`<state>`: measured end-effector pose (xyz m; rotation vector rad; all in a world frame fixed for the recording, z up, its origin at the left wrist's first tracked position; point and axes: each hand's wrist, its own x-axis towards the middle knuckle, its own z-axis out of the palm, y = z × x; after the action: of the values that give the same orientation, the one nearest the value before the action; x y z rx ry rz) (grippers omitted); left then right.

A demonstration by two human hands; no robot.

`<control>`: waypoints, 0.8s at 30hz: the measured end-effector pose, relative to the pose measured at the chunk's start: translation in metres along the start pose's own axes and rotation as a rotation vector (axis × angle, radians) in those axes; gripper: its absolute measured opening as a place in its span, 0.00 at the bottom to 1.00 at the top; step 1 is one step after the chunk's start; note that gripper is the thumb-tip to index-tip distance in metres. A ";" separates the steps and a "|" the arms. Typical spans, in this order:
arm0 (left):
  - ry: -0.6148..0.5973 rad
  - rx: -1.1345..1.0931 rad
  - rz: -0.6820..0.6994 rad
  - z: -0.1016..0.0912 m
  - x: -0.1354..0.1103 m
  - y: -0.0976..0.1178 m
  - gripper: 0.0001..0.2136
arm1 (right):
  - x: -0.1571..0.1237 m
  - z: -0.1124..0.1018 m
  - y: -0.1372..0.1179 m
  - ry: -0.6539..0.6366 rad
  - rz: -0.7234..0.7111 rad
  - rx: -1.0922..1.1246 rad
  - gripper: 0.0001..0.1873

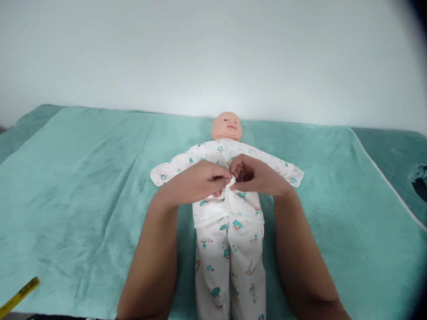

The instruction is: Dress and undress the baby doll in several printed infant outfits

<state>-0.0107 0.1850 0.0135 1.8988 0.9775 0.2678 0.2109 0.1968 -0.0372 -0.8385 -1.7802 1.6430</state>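
Note:
A baby doll (227, 126) lies on its back, dressed in a white printed shirt (208, 153) and matching trousers (215, 266). Its sleeves spread out to both sides. Over the chest, my left hand (203, 178) pinches the shirt's front edge between thumb and fingers. Close beside it, my right hand (256, 175) has its fingers curled and pinches the same front edge from the other side. A round button (228, 162) shows just above my fingertips. Whatever lies right between the fingertips is mostly hidden.
The doll rests on a light green blanket (83, 178), spread over a darker green cover (393, 164). Behind it rises a white wall (200, 53). A yellow strip with black marks (23, 293) lies at the lower left. A dark patch (419, 182) shows at the right edge.

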 end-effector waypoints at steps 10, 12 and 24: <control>0.045 -0.061 0.020 -0.002 0.003 -0.007 0.14 | 0.001 0.000 0.001 0.030 0.023 0.049 0.16; 0.006 -0.115 0.017 -0.003 0.003 -0.009 0.14 | 0.002 0.000 0.002 0.041 0.031 0.048 0.16; -0.064 -0.197 0.065 -0.005 0.006 -0.023 0.12 | 0.001 0.000 0.004 0.034 0.011 0.053 0.17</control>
<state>-0.0208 0.1978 -0.0043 1.7503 0.8172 0.3274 0.2106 0.1982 -0.0408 -0.8492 -1.7046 1.6658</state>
